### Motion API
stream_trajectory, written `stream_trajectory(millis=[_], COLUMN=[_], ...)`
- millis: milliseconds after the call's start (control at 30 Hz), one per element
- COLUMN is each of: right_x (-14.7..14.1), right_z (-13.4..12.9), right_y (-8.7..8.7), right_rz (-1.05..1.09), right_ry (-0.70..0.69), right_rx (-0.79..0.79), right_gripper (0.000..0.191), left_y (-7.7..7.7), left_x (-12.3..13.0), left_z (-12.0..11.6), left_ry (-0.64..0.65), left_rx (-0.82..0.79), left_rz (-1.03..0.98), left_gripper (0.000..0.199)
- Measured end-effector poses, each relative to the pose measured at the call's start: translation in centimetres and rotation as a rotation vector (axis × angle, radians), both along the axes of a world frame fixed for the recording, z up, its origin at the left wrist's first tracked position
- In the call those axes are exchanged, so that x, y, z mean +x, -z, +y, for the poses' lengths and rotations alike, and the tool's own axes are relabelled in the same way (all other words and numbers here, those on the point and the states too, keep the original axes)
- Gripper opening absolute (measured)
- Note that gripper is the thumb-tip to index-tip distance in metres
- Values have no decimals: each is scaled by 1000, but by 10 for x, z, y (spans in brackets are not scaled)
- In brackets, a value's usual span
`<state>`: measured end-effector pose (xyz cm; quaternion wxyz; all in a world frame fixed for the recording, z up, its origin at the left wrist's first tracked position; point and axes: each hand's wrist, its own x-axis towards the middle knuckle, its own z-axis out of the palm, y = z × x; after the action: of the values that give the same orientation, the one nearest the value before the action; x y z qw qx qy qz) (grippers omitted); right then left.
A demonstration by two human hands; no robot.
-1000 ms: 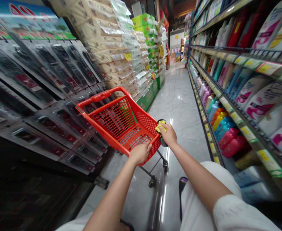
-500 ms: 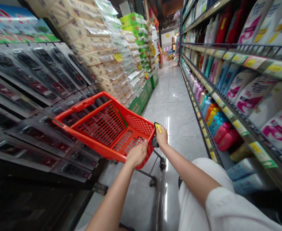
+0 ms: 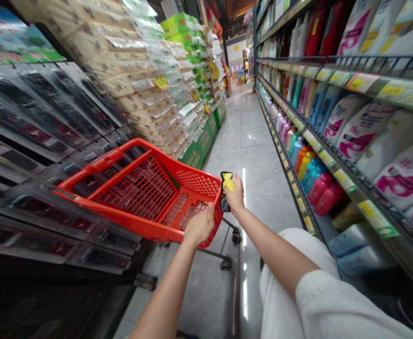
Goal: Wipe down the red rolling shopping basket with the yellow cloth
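A red plastic shopping cart stands turned sideways before me, its handle toward the left. My left hand grips the near end of its basket rim, thumb up and the other fingers hidden over the edge. Just beyond, at the basket's right corner, my right hand is closed on a small soft-looking yellow and black item with a dark grey lower part. Its exact kind cannot be made out. Part of it is hidden by my fingers. The part of the basket floor that shows has a grid of holes.
On the right runs a long shelf of shampoo and other bottles. Packaged goods hang on a rack at the left, close to the cart. Stacked tissue packs line the aisle beyond. Grey tiled floor stretches ahead between them.
The shelves and cart handle have shifted left in view. In my right hand the item has turned, so more of its yellow part shows. My left hand stays on the rim.
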<state>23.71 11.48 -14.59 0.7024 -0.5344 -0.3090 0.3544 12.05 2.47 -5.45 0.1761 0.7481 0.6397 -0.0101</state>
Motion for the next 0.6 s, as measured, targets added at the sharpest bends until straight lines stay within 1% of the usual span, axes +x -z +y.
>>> stream_trajectory(millis=[67,133,200,233,267,333,400,467,500,533,567,600], right_x=[-8,-22,-35,-38,-38,-29,-12,5,9,11,8,3], right_z=[-12,-39,-63,-69,-70,-54,-24,5,13,16,13,5], right_y=[3,11,20,23,24,22,14,6,3,1,1,2], right_rz=[4,-44,-95,-110,-115,-101,-76,-69,-73,-84,-101,-125], right_ry=[-44,-55,-70,-79,-81,-61,-61,-142,-181,-204,-204,-185], right_rx=[30,56,83,90,85,36,-27,-49,-47,-41,-34,-26], right_gripper=[54,47,45,45,44,44,43,42,42,43,44,45], left_y=[-1,-2,-3,-4,-5,-7,-8,-8,-7,-5,-3,-1], left_x=[2,5,7,8,9,10,9,8,6,5,4,3], left_z=[3,6,8,8,8,5,2,2,3,5,7,10], left_ry=[-7,-19,-27,-29,-36,-55,-80,-89,-87,-82,-63,-36], left_rx=[-4,-15,-28,-33,-38,-48,-68,-88,-97,-102,-96,-85], left_rz=[-17,-32,-39,-36,-26,4,25,13,-4,-30,-68,-117], left_gripper=[94,94,93,93,93,95,98,100,100,101,101,101])
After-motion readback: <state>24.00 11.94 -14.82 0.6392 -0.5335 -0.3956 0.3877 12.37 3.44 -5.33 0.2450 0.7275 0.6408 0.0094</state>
